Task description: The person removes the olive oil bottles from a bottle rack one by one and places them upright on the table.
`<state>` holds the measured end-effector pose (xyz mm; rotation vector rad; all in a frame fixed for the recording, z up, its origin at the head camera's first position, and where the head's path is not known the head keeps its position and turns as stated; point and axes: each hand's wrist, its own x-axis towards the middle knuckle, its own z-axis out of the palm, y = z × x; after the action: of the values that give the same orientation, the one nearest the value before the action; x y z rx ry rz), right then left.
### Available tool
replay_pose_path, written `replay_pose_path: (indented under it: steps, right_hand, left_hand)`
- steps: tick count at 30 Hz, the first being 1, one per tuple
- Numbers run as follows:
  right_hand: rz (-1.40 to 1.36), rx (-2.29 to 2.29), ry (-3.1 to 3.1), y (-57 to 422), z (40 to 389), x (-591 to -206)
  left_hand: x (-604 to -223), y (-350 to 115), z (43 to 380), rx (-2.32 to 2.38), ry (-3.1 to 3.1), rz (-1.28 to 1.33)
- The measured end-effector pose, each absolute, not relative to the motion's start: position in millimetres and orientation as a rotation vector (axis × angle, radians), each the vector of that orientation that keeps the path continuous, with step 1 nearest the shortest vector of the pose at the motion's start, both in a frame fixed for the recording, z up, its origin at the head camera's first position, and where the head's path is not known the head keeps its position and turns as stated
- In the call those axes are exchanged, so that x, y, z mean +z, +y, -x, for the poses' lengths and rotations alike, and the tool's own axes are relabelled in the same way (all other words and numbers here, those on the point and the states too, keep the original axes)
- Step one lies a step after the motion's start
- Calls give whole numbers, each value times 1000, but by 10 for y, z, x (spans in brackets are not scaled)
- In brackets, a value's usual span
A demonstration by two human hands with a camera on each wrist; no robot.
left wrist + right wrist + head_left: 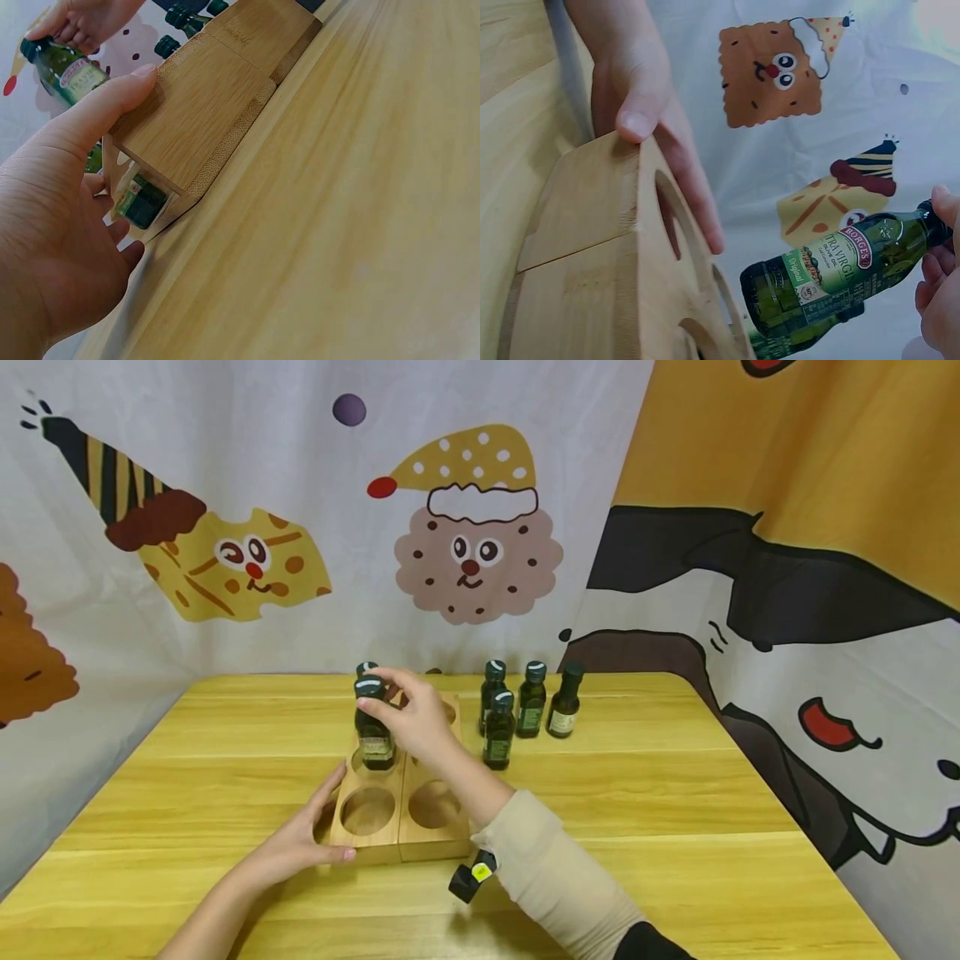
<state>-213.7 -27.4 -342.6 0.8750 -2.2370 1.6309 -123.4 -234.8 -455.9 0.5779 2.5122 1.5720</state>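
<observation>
My right hand [422, 718] pinches a small green olive oil bottle [377, 739] by its dark cap and neck. The bottle is held over the left row of a wooden bottle rack [433, 850] with round holes. In the right wrist view the olive oil bottle [817, 266] shows a Borges label and its base close to the holes. At the rack's near left corner, my left hand [300, 839] grips it, thumb on the front face and fingers along the side. Behind the held bottle, another capped bottle [367, 667] stands at the rack's far left, mostly hidden.
Right of the rack, several dark green bottles stand upright on the wooden table [637, 827], among them a front bottle [499, 735] and a slimmer one [564, 706] with a pale label. A patterned curtain [285, 452] hangs behind the table. A black device [472, 877] sits under the right wrist.
</observation>
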Motion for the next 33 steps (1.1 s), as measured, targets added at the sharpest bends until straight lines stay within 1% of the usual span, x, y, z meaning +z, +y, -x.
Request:
replay_pose_path:
  steps: [17, 33]
  right_hand:
    - [-914, 1615, -2050, 62, 2006, -3084]
    - [-896, 1629, -1970, 508, 1921, -2875]
  left_hand:
    - [-4585, -2351, 1252, 1589, 2515, -574]
    - [-4554, -2343, 1235, 1585, 2501, -555]
